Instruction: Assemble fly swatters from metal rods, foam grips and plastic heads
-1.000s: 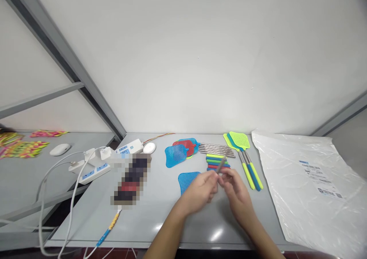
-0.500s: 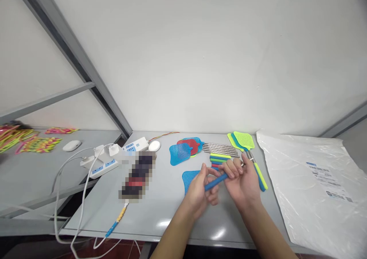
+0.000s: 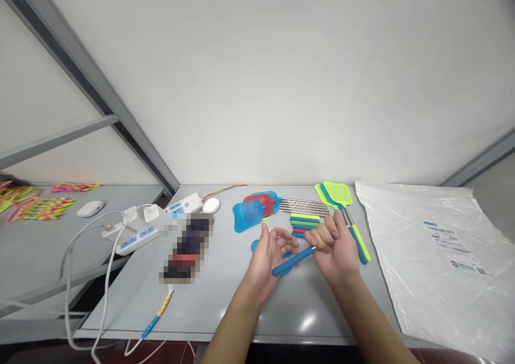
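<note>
My right hand (image 3: 335,246) clenches a blue-handled rod (image 3: 292,262) that juts from it toward eight o'clock, beside my loosely spread left hand (image 3: 270,256).

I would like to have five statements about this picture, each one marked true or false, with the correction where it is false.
1. The blue handle sticks out from the closed right hand. True.
2. The left hand is clenched into a fist. False: the left hand is open.
3. The metal rods lie nearer the wall than the loose handles. True.
4. The red swatter head lies on the white package. False: it lies among blue heads.
</note>
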The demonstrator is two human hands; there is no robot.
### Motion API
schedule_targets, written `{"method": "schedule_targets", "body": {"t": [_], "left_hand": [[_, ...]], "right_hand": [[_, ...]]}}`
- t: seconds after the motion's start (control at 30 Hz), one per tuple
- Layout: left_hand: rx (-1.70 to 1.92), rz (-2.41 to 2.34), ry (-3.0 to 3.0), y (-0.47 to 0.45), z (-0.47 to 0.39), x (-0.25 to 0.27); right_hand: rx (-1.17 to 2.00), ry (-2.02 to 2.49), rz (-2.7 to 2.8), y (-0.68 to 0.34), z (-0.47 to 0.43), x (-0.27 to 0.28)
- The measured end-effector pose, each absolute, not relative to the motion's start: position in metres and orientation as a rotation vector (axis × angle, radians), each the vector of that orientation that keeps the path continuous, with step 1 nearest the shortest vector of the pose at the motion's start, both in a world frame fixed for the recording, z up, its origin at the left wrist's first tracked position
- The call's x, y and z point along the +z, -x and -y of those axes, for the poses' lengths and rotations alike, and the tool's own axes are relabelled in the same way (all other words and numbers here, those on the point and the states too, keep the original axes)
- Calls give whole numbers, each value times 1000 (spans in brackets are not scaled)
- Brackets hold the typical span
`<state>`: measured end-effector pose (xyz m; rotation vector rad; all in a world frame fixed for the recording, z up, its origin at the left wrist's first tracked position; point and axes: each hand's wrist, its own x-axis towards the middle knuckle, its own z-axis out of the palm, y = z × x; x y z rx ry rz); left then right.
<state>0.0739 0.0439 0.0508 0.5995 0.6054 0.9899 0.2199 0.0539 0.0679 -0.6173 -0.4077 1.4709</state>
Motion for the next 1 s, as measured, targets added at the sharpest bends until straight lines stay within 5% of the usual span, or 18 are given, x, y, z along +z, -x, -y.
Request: {"method": "schedule_targets", "body": {"t": [0.8, 1.0], "left_hand": [[1128, -587, -553, -90, -47, 74], [851, -701, -717, -83, -41, 63]], "right_hand": [[1409, 526, 288, -205, -46, 75], [1470, 563, 377, -203, -45, 73]]}}
